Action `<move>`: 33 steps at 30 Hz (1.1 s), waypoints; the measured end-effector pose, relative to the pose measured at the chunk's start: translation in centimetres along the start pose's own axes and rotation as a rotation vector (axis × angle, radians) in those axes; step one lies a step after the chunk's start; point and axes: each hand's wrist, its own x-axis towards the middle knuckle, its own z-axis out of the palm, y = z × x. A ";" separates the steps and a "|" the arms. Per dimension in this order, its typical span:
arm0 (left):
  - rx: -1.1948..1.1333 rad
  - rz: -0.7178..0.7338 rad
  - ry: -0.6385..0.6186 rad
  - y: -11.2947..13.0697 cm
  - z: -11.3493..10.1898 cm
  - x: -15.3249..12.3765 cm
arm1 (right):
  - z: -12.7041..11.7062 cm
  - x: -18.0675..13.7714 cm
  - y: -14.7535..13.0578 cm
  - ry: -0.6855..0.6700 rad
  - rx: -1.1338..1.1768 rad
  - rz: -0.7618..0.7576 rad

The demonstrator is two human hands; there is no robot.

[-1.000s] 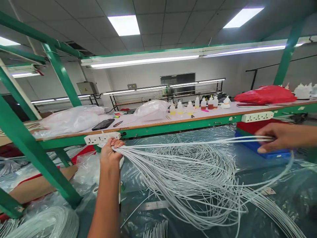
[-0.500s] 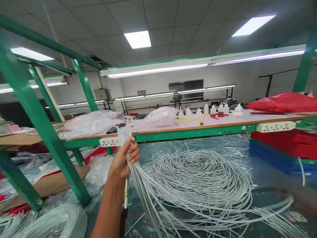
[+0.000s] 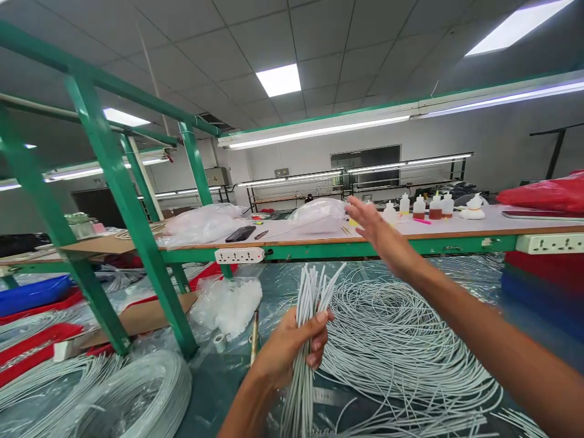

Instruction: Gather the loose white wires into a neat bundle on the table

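— What is the left hand [image 3: 292,340] doing?

— It is gripping a bundle of white cords [image 3: 305,340] upright, fingers wrapped tight around the middle, cut ends fanning out above, near the front edge of the plastic-covered worktable [image 3: 228,389].

— And the right hand [image 3: 371,226]?

— It is reaching forward, fingers spread and holding nothing, toward the raised shelf [image 3: 410,234] at the table's back edge.

— Which step does this look like?

— Gathering cords from the loose coil [image 3: 392,340] at the table's middle, apparently. The next move probably calls for fetching something from the shelf while the bundle stays clamped.
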 end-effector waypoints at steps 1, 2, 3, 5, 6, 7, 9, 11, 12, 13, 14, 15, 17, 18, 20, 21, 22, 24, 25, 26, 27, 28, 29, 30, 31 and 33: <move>0.011 0.001 0.002 -0.1 0.1 -0.2 | 1.6 0.2 0.0 -0.069 0.038 0.024; 0.021 0.002 0.000 -0.1 0.2 -0.3 | 3.1 0.2 0.2 -0.183 0.068 0.052; 0.031 0.001 -0.005 -0.2 0.2 -0.5 | 4.5 -0.1 0.5 -0.302 0.097 0.068; 0.037 -0.007 -0.002 -0.5 0.3 -0.7 | 6.6 -0.7 1.0 -0.469 0.145 0.047; 0.034 -0.020 -0.006 -0.7 0.3 -0.9 | 7.3 -1.0 1.2 -0.522 0.152 0.018; 0.029 -0.041 -0.015 -1.0 0.3 -1.0 | 7.6 -1.1 1.3 -0.575 0.149 -0.010; 0.004 -0.092 -0.042 -1.4 0.1 -1.2 | 7.7 -1.1 1.4 -0.657 0.129 -0.040; -0.008 -0.114 -0.061 -1.8 0.0 -1.4 | 7.2 -0.8 1.4 -0.612 0.096 -0.023; -0.006 -0.112 -0.052 -1.8 -0.1 -1.5 | 7.0 -0.8 1.3 -0.552 0.083 -0.007; 0.000 -0.110 -0.044 -1.9 -0.2 -1.5 | 6.7 -0.8 1.2 -0.528 0.068 0.004; 0.012 -0.113 -0.042 -1.8 -0.2 -1.5 | 6.5 -0.9 1.0 -0.564 0.048 0.015; 0.027 -0.118 -0.043 -1.8 -0.2 -1.5 | 6.5 -1.1 0.7 -0.639 0.021 0.016; 0.047 -0.125 -0.023 -1.6 -0.2 -1.5 | 6.6 -1.9 0.2 -0.732 -0.094 -0.022; 0.047 -0.130 0.001 -1.6 -0.1 -1.5 | 6.8 -2.3 0.1 -0.713 -0.177 -0.058; 0.021 -0.130 0.059 -1.5 0.0 -1.7 | 7.3 -2.9 0.0 -0.625 -0.327 -0.145; 0.005 -0.126 0.078 -1.6 0.1 -1.7 | 7.6 -3.1 0.1 -0.598 -0.384 -0.180; -0.007 -0.121 0.082 -1.6 0.2 -1.8 | 7.8 -3.1 0.3 -0.588 -0.426 -0.202; -0.012 -0.095 0.074 -1.6 0.2 -1.9 | 7.9 -2.9 0.9 -0.556 -0.449 -0.204; -0.007 -0.081 0.075 -1.6 0.2 -1.9 | 7.8 -2.6 1.1 -0.521 -0.424 -0.169; 0.002 -0.079 0.071 -1.6 0.2 -1.9 | 7.6 -2.2 1.3 -0.488 -0.356 -0.110; 0.010 -0.085 0.069 -1.6 0.1 -2.0 | 7.4 -1.9 1.4 -0.467 -0.249 -0.038; 0.019 -0.090 0.067 -1.5 0.0 -2.0 | 7.1 -1.6 1.4 -0.444 -0.127 0.033; 0.026 -0.097 0.065 -1.5 -0.1 -2.1 | 6.8 -1.4 1.2 -0.412 -0.020 0.088; 0.034 -0.106 0.060 -1.4 -0.2 -2.2 | 6.6 -1.2 1.0 -0.388 0.056 0.107; 0.041 -0.106 0.062 -1.4 -0.3 -2.2 | 6.5 -1.2 0.7 -0.401 0.094 0.091; 0.061 -0.098 0.062 -1.2 -0.4 -2.5 | 6.5 -1.4 0.3 -0.539 0.086 0.012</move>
